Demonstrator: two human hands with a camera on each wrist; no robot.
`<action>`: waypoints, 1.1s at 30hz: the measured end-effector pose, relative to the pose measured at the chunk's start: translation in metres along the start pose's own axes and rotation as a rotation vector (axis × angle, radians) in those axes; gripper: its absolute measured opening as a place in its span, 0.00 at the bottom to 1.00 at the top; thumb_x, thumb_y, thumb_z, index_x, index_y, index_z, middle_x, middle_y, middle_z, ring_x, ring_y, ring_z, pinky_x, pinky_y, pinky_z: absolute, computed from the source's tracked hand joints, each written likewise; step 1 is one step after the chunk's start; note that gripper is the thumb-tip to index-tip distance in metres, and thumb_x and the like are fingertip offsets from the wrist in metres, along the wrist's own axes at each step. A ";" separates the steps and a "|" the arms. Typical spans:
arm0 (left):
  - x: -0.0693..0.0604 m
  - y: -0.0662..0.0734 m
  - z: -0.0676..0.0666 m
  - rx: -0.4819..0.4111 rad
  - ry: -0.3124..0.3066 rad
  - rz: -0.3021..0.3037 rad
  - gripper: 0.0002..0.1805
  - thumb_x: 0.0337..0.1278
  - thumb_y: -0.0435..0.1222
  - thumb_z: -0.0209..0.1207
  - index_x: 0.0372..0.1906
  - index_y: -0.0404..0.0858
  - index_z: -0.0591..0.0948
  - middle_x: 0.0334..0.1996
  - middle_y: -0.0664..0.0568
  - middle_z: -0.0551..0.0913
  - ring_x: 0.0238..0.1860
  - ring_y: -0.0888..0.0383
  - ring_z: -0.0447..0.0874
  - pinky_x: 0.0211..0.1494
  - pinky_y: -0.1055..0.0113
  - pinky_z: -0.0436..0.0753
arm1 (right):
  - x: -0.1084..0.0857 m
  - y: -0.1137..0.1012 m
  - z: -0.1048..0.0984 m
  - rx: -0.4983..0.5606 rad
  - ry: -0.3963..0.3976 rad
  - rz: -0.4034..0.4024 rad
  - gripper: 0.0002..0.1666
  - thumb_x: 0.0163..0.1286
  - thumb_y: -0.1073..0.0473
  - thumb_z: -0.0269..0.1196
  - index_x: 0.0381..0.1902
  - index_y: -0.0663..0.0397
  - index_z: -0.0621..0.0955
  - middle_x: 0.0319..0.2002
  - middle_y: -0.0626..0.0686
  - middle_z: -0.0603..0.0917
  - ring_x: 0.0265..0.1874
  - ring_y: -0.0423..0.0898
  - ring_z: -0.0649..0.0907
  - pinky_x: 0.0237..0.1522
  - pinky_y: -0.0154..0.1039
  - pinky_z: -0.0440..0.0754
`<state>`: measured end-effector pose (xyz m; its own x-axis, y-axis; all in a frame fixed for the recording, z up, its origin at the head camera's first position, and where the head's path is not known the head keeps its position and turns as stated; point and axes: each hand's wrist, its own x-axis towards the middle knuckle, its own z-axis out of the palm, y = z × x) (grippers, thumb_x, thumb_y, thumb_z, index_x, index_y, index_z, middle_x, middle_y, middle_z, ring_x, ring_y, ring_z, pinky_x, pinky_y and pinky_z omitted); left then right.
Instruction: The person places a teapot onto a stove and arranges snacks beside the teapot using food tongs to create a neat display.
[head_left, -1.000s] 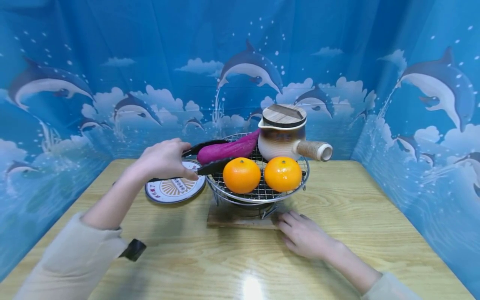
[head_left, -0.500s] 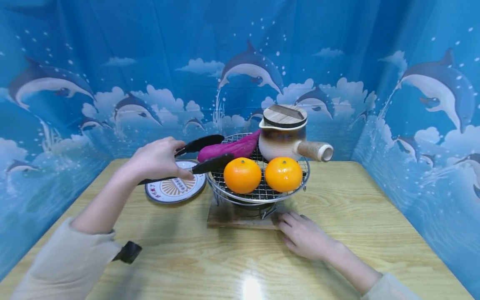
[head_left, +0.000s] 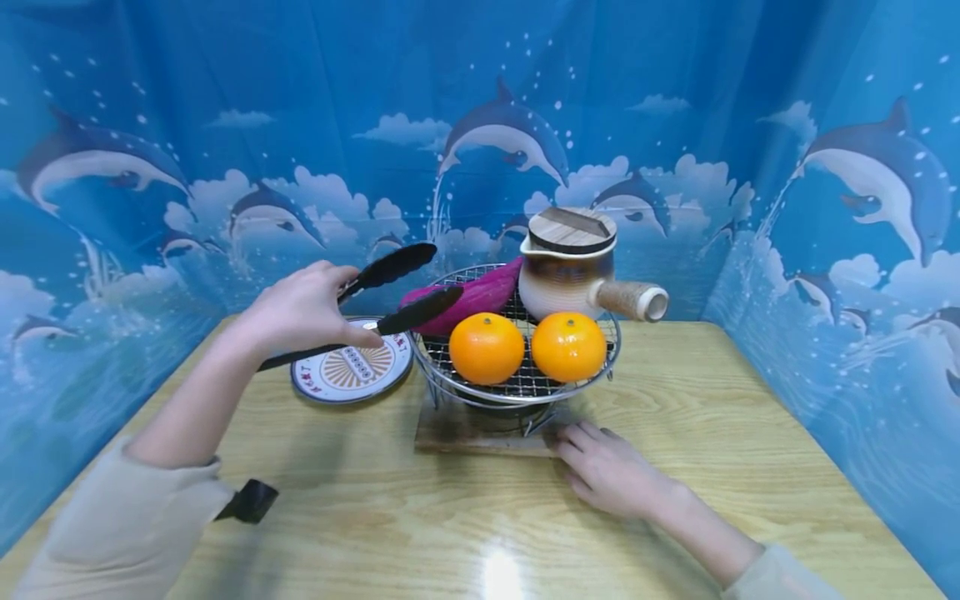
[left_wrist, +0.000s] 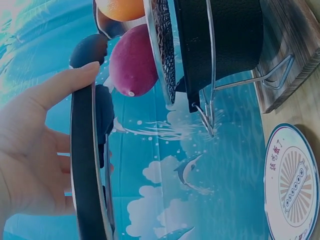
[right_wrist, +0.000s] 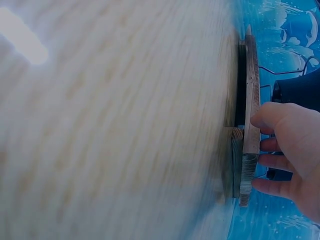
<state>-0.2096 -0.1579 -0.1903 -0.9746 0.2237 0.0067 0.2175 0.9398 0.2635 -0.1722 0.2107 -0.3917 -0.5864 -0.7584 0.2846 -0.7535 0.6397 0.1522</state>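
My left hand grips black-tipped tongs, thumb on one arm and fingers on the other. The tongs' arms stand spread, with their dark tips raised in front of and beside a purple sweet potato; nothing shows between them. The sweet potato lies on a round wire grill, its near end overhanging the rim. Two oranges sit at the grill's front, and a clay teapot with a wooden lid stands behind. My right hand holds the right front corner of a wooden board under the stove.
A patterned white plate lies on the table left of the grill. The teapot's side handle sticks out to the right. A dolphin-print curtain encloses the table's back and sides.
The tongs have come off the sweet potato, rising and pulling left with my left hand. The sweet potato stays on the grill. My right hand has kept its place.
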 end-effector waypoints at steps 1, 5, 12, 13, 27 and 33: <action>0.000 -0.001 -0.001 -0.012 0.008 -0.003 0.60 0.33 0.63 0.66 0.69 0.32 0.56 0.64 0.32 0.58 0.61 0.34 0.59 0.54 0.35 0.65 | 0.000 0.000 0.000 0.000 0.002 -0.001 0.23 0.54 0.56 0.64 0.50 0.54 0.78 0.49 0.53 0.77 0.48 0.50 0.76 0.45 0.45 0.78; -0.001 -0.003 -0.004 -0.047 0.036 -0.023 0.62 0.34 0.63 0.66 0.70 0.32 0.54 0.65 0.31 0.57 0.61 0.34 0.59 0.54 0.35 0.64 | 0.001 0.000 -0.001 -0.002 0.008 -0.004 0.25 0.54 0.56 0.65 0.51 0.55 0.78 0.50 0.54 0.77 0.48 0.50 0.76 0.46 0.45 0.78; -0.002 -0.010 -0.005 -0.094 0.072 -0.063 0.66 0.32 0.67 0.64 0.71 0.30 0.49 0.65 0.30 0.54 0.61 0.35 0.58 0.54 0.36 0.65 | 0.001 0.000 -0.002 -0.007 0.005 -0.007 0.25 0.54 0.56 0.65 0.51 0.56 0.78 0.50 0.54 0.77 0.49 0.50 0.76 0.48 0.46 0.77; -0.002 -0.011 -0.005 -0.105 0.074 -0.066 0.67 0.31 0.68 0.63 0.71 0.30 0.48 0.65 0.30 0.54 0.61 0.34 0.57 0.54 0.36 0.65 | 0.001 0.000 -0.002 -0.006 0.005 -0.007 0.25 0.54 0.56 0.65 0.51 0.56 0.78 0.50 0.54 0.77 0.49 0.51 0.76 0.48 0.46 0.77; -0.005 -0.037 -0.007 -0.145 0.146 -0.123 0.74 0.26 0.73 0.59 0.71 0.28 0.42 0.64 0.25 0.50 0.63 0.30 0.51 0.56 0.32 0.57 | 0.000 0.000 0.000 -0.008 0.011 -0.005 0.25 0.54 0.56 0.65 0.51 0.55 0.78 0.50 0.55 0.77 0.49 0.51 0.76 0.46 0.46 0.78; -0.004 -0.056 0.001 -0.134 0.139 -0.149 0.71 0.33 0.67 0.62 0.70 0.25 0.41 0.64 0.23 0.48 0.63 0.27 0.48 0.57 0.32 0.57 | 0.001 0.000 0.000 -0.004 0.012 -0.009 0.25 0.54 0.56 0.65 0.52 0.55 0.78 0.50 0.55 0.77 0.49 0.51 0.76 0.45 0.46 0.78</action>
<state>-0.2178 -0.2116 -0.2062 -0.9954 0.0384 0.0880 0.0704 0.9150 0.3973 -0.1723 0.2102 -0.3912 -0.5758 -0.7626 0.2948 -0.7577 0.6332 0.1582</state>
